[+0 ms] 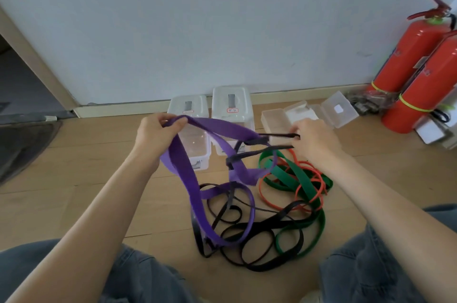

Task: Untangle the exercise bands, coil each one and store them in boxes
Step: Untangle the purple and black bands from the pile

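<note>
Bands are still one big knot here, so step one isn't done. Left hand (158,130) pinches the top of the purple band (188,179), fingers curled round its fold, holding it up over the floor (99,166). Right hand (312,139) pinches the black band (262,151), pulling it out sideways to the right. What matters: the black one wraps round the purple right between the two hands, a bit nearer the right, with its taut run lying left to right across the purple's drop. I'd guess it needs slack, not more pull. Purple is wide and flat, black much thinner; both trail down into the pile between the knees, with the green band (304,179) and orange band (319,179) heaped on the right. Clear boxes (232,104) sit just behind, by the wall.
</note>
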